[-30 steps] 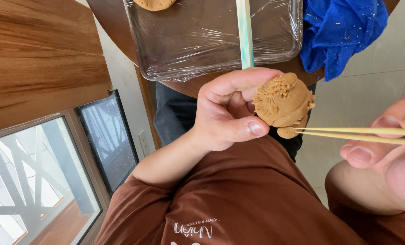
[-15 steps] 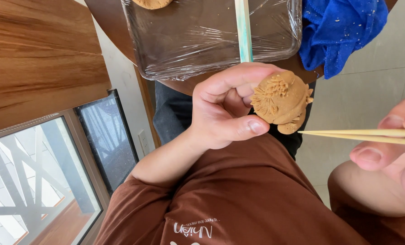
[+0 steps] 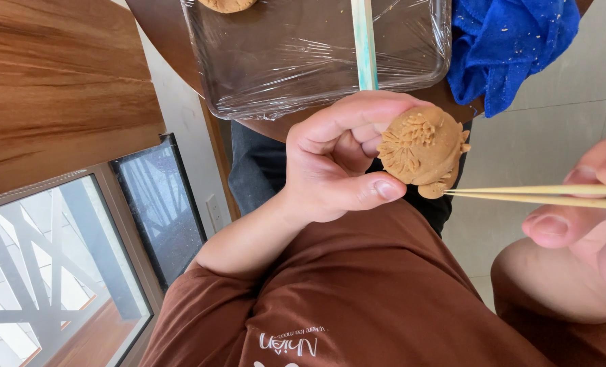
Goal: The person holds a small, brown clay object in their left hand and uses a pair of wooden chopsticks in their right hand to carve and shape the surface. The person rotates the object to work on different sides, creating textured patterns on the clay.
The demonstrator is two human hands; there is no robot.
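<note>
- The left hand (image 3: 333,163) pinches a tan dough ball (image 3: 422,146) between thumb and fingers, just below the wrapped tray (image 3: 303,75).
- The right hand (image 3: 585,217) grips thin wooden sticks (image 3: 541,197), tips touching the ball's lower edge.
- A blue cloth (image 3: 507,47) lies beside the tray.

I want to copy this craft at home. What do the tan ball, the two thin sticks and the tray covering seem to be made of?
Tan ball: soft matte dough or clay, judging by its pinched-up ridges. Thin sticks: pale, dull, probably bamboo or wood. Tray covering: clear plastic film, glossy and wrinkled.
</note>
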